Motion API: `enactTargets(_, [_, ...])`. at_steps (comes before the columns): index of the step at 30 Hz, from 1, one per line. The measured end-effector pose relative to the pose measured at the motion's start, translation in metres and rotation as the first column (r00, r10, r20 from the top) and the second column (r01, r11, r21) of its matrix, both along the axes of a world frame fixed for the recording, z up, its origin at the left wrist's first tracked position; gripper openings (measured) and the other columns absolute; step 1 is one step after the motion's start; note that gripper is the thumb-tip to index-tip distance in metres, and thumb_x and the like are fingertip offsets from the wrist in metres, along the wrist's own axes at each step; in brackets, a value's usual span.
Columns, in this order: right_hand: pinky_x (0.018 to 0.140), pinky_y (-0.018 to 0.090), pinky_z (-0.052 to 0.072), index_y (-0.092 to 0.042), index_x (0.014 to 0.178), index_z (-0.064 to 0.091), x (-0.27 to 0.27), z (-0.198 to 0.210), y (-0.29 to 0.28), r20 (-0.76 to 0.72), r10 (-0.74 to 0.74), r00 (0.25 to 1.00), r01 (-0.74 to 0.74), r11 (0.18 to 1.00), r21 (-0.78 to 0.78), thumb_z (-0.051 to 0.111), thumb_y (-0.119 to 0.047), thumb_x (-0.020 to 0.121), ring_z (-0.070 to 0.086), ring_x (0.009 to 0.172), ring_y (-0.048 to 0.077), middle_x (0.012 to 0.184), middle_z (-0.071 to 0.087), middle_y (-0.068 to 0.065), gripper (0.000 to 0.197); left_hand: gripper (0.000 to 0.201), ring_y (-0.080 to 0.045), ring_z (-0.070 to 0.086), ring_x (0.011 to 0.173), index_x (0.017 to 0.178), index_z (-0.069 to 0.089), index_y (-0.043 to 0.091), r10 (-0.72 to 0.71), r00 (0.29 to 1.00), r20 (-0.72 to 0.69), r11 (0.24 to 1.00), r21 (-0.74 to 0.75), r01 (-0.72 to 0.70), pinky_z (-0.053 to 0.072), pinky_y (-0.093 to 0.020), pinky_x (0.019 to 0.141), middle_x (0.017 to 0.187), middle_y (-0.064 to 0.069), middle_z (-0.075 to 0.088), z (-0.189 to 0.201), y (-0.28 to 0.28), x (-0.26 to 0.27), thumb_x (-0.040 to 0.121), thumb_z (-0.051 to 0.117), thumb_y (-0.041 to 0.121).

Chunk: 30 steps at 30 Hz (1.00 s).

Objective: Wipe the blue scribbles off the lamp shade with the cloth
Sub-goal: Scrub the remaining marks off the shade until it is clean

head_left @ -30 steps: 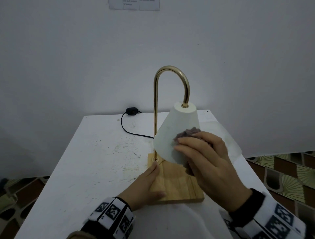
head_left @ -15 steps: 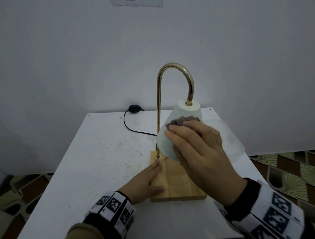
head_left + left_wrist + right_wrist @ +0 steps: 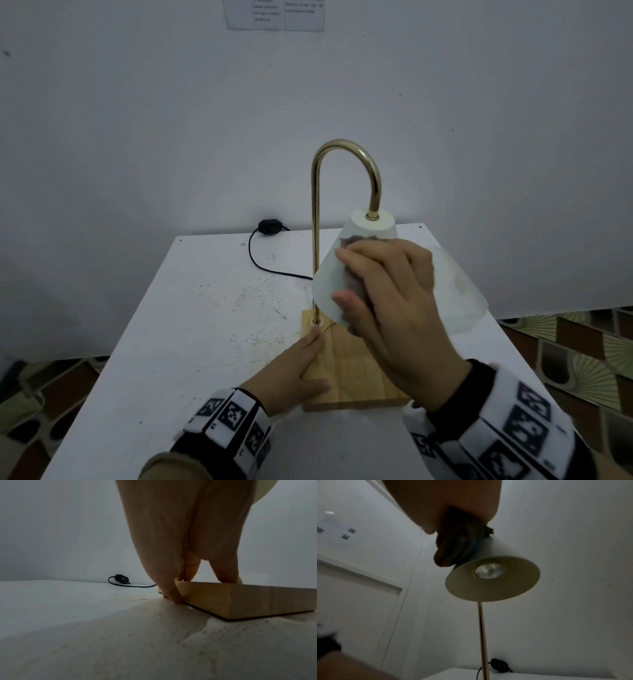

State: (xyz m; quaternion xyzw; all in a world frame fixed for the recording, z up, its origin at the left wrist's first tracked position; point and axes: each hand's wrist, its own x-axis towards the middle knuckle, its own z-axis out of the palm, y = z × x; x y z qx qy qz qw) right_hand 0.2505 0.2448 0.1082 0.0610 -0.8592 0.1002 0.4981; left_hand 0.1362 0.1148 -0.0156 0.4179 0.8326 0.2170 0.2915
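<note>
Head view: right hand [image 3: 394, 301] grip presses cloth [image 3: 352, 284] on lamp shade [image 3: 329, 284]; left hand [image 3: 294, 370] flat on base [image 3: 359, 377]. Scribbles hidden, progress unclear.

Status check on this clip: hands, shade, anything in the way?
Right hand presses cloth on lamp shade. Left hand flat on wooden base. Scribbles hidden under cloth. Nothing obstructing.

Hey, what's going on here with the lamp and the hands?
A person is cleaning a desk lamp on a white table. The right hand presses a dark cloth against the side of the white lamp shade, high up near its top. The left hand rests on the wooden base, thumb on top and fingers along its edge. No blue scribbles show on the visible part of the shade; the cloth covers the rest.
</note>
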Motion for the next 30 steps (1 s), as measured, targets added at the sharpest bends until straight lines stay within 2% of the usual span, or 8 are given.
enactTargets(3, [0.095, 0.035, 0.037, -0.011, 0.119, 0.048, -0.004, -0.015, -0.007, -0.033, -0.09, 0.995, 0.093, 0.989, 0.116, 0.034, -0.039, 0.101, 0.042, 0.111, 0.024, 0.119, 0.047, 0.005, 0.036, 0.086, -0.008, 0.014, 0.143, 0.151, 0.004, 0.029, 0.015, 1.0, 0.005, 1.0, 0.004, -0.015, 0.022, -0.035, 0.117, 0.157, 0.017, 0.0, -0.005, -0.001, -0.003, 0.087, 0.058, 0.046])
enactTargets(6, [0.091, 0.037, 0.038, -0.014, 0.119, 0.048, -0.001, -0.029, -0.008, -0.031, -0.143, 0.989, 0.147, 0.96, 0.239, 0.038, -0.034, 0.1, 0.043, 0.112, 0.023, 0.12, 0.045, 0.003, 0.03, 0.083, -0.008, 0.017, 0.141, 0.151, 0.01, 0.026, 0.014, 1.0, -0.008, 1.0, 0.013, -0.014, 0.024, -0.036, 0.117, 0.157, 0.015, 0.006, -0.005, -0.002, -0.003, 0.086, 0.058, 0.046])
enactTargets(9, [0.092, 0.034, 0.038, -0.015, 0.118, 0.049, 0.008, -0.037, -0.001, 0.007, -0.105, 0.994, 0.098, 0.947, 0.306, 0.052, -0.03, 0.093, 0.044, 0.112, 0.021, 0.12, 0.046, 0.001, 0.029, 0.084, -0.008, 0.015, 0.142, 0.151, 0.008, 0.026, 0.018, 1.0, -0.024, 1.0, 0.013, -0.017, 0.022, -0.035, 0.117, 0.158, 0.014, 0.005, -0.003, -0.002, -0.002, 0.087, 0.058, 0.045])
enactTargets(14, [0.095, 0.028, 0.037, -0.013, 0.117, 0.049, 0.013, -0.03, 0.005, -0.021, -0.07, 0.997, 0.071, 0.997, 0.008, 0.053, -0.023, 0.092, 0.048, 0.106, 0.02, 0.117, 0.048, 0.002, 0.027, 0.082, -0.006, 0.003, 0.144, 0.151, -0.002, 0.022, -0.002, 1.0, -0.028, 0.999, -0.038, 0.001, 0.008, -0.023, 0.116, 0.155, 0.017, -0.013, 0.005, -0.001, 0.003, 0.093, 0.052, 0.04])
enactTargets(18, [0.095, 0.025, 0.036, -0.014, 0.117, 0.048, 0.001, -0.018, -0.009, -0.081, -0.01, 0.997, 0.0, 0.992, -0.125, 0.055, -0.022, 0.091, 0.048, 0.106, 0.017, 0.113, 0.051, -0.002, 0.028, 0.083, -0.009, 0.006, 0.144, 0.151, -0.002, 0.022, -0.021, 0.999, -0.035, 0.999, -0.033, 0.019, 0.01, -0.029, 0.119, 0.156, 0.016, -0.012, 0.003, 0.0, 0.002, 0.092, 0.052, 0.042])
enactTargets(23, [0.096, 0.037, 0.042, -0.016, 0.108, 0.056, 0.0, -0.029, -0.01, -0.065, 0.002, 0.998, 0.001, 0.999, 0.043, 0.06, -0.022, 0.09, 0.049, 0.115, 0.019, 0.116, 0.065, 0.002, 0.02, 0.083, -0.01, 0.012, 0.144, 0.151, 0.006, 0.024, -0.01, 0.999, -0.037, 0.999, 0.033, 0.011, 0.019, -0.036, 0.118, 0.158, 0.014, -0.001, -0.005, -0.001, -0.001, 0.089, 0.055, 0.047])
enactTargets(27, [0.096, 0.037, 0.042, -0.016, 0.116, 0.059, 0.013, -0.032, 0.006, 0.065, -0.019, 0.998, 0.005, 0.979, 0.204, 0.06, -0.027, 0.09, 0.045, 0.12, 0.02, 0.128, 0.059, 0.001, 0.028, 0.084, -0.009, 0.009, 0.144, 0.151, 0.004, 0.021, -0.023, 0.999, -0.037, 0.999, 0.035, 0.024, 0.016, -0.034, 0.118, 0.158, 0.012, -0.005, -0.003, -0.001, -0.001, 0.09, 0.056, 0.043])
enactTargets(30, [0.098, 0.035, 0.041, -0.015, 0.121, 0.055, 0.018, -0.028, 0.021, 0.119, -0.025, 0.993, -0.015, 0.947, 0.32, 0.059, -0.028, 0.093, 0.043, 0.119, 0.021, 0.132, 0.049, 0.001, 0.031, 0.082, -0.009, 0.004, 0.145, 0.151, -0.001, 0.019, -0.033, 0.998, -0.044, 0.999, -0.016, 0.032, 0.007, -0.025, 0.118, 0.156, 0.013, -0.011, 0.005, -0.001, 0.002, 0.092, 0.052, 0.041])
